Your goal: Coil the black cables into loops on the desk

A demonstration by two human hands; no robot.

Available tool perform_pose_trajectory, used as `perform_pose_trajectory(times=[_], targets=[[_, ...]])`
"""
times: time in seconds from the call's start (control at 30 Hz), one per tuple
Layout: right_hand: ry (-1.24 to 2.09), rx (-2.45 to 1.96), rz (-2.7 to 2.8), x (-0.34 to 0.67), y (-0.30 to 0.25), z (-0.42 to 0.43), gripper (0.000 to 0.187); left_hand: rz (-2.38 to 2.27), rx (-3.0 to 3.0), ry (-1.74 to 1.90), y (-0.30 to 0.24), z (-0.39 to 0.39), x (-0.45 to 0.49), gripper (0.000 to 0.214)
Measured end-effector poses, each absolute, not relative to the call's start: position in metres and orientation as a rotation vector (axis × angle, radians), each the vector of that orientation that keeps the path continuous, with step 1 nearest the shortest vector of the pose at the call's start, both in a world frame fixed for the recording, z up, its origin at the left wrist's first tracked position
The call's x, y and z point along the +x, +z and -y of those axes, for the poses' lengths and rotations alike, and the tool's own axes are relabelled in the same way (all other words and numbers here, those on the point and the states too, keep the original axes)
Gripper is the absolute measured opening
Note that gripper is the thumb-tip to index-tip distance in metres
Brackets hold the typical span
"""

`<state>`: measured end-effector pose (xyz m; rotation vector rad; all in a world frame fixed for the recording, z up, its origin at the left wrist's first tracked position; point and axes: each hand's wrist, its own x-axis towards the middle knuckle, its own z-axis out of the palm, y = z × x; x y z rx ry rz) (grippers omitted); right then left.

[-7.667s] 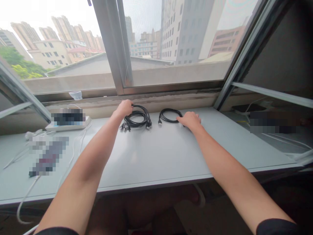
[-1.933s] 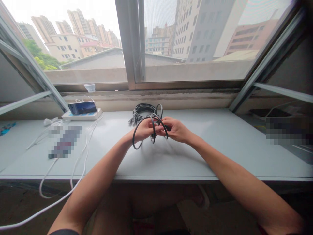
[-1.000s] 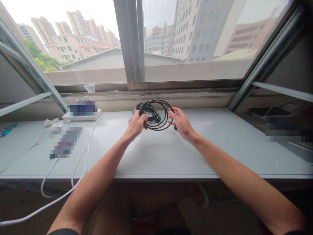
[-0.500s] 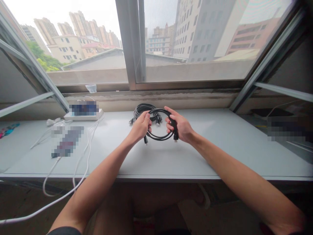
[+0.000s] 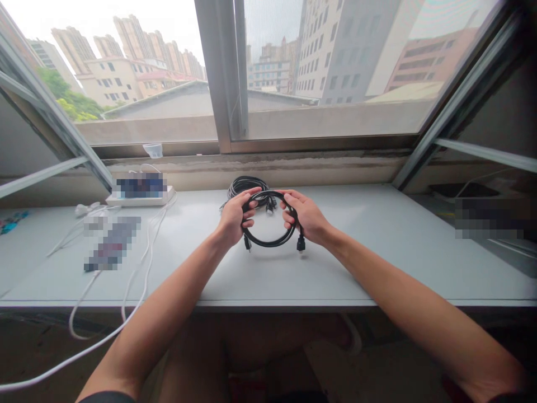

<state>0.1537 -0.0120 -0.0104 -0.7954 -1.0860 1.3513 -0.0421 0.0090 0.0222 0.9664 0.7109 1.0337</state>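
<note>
Head view: the left hand (image 5: 231,221) and right hand (image 5: 309,219) curl around opposite sides of a black cable loop (image 5: 272,244), held over the table (image 5: 272,282). Forearms (image 5: 178,285) converge from near left and right.

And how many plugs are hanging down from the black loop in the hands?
2. One plug hangs below the left hand, the other plug below the right hand. No others show, though hands cover parts of the black loop.
</note>
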Motion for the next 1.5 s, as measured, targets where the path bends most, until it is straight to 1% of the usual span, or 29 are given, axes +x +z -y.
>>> perform_pose_trajectory(times=[0.1,0.33,0.47,0.6,0.73,0.9,0.93,1.0,1.07,1.1,1.2,1.27,1.5], targets=[[1.358,-0.817,1.079,0.152,-0.012,0.012,0.038,-0.715,1.008,1.022,0.021,-0.007,-0.042,0.033],[1.341,-0.914,1.101,0.152,-0.009,0.015,0.031,-0.801,1.234,0.985,0.013,0.002,-0.033,0.032],[1.338,-0.947,1.168,0.151,-0.013,0.015,0.029,-0.928,1.518,0.877,0.008,-0.003,-0.035,0.037],[1.315,-0.957,1.203,0.151,-0.017,0.013,0.029,-1.041,1.753,0.873,0.002,-0.013,-0.042,0.032],[1.384,-0.972,1.142,0.148,-0.019,0.012,0.034,-1.146,1.657,0.903,-0.002,-0.016,-0.042,0.027],[1.358,-1.038,1.177,0.148,-0.021,0.012,0.027,-0.965,1.371,0.828,0.004,-0.011,-0.039,0.016],[1.350,-1.048,1.199,0.149,-0.021,0.011,0.028,-0.946,1.337,0.825,0.005,-0.010,-0.038,0.018],[1.340,-1.067,1.254,0.154,-0.022,0.008,0.031,-0.948,1.300,0.850,0.008,-0.009,-0.038,0.029],[1.266,-1.107,1.373,0.158,-0.024,0.006,0.039,-0.963,1.270,0.880,0.008,-0.010,-0.038,0.040],[1.199,-1.138,1.453,0.160,-0.025,0.005,0.043,-0.964,1.255,0.890,0.008,-0.011,-0.039,0.042],[1.007,-1.228,1.657,0.163,-0.031,0.004,0.049,-0.960,1.224,0.909,0.004,-0.014,-0.039,0.034],[0.967,-1.251,1.712,0.162,-0.034,0.004,0.050,-0.943,1.211,0.912,0.001,-0.015,-0.039,0.030],[0.887,-1.244,1.778,0.161,-0.034,0.006,0.047,-0.934,1.134,0.887,0.001,-0.011,-0.035,0.030]])
